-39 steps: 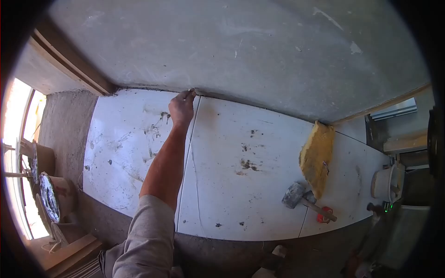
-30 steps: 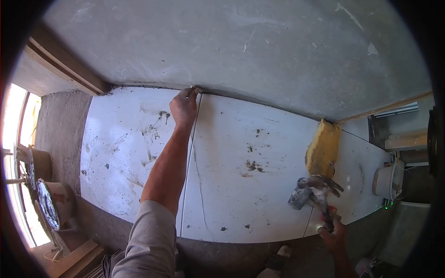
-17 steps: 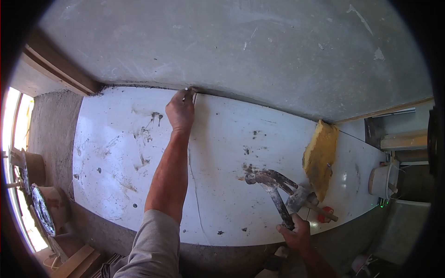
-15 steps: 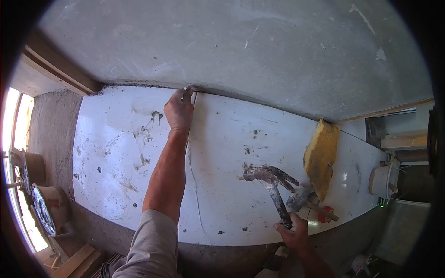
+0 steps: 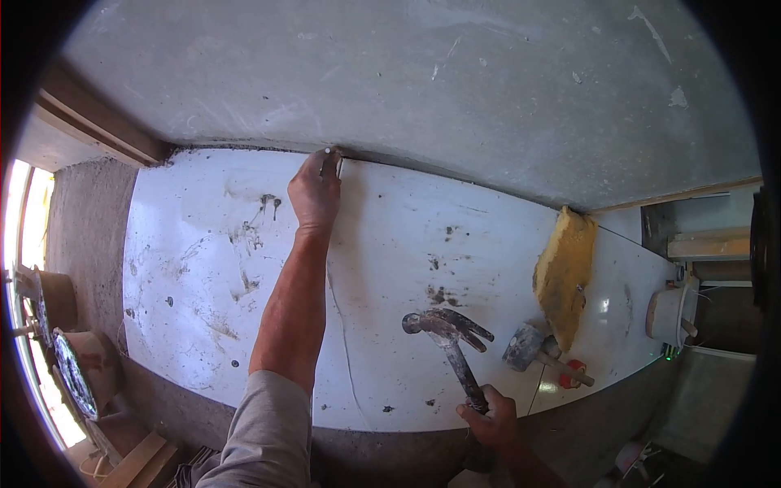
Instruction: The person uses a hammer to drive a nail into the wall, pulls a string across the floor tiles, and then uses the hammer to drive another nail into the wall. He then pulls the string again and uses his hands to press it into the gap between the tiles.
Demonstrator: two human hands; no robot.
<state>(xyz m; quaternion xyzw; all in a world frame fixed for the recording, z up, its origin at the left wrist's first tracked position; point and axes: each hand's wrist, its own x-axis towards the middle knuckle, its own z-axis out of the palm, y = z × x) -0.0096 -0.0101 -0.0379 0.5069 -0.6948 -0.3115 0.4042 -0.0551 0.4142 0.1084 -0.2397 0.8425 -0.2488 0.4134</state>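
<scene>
White bare tile [image 5: 390, 236], left hand [image 5: 316, 191] at edge, right hand [image 5: 486, 415] gripping hammer [image 5: 451, 346]

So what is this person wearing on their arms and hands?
No gloves: the left hand and right hand are bare. A loose grey sleeve covers the left upper arm, ending near the elbow. No sleeve shows at the right wrist.
</scene>
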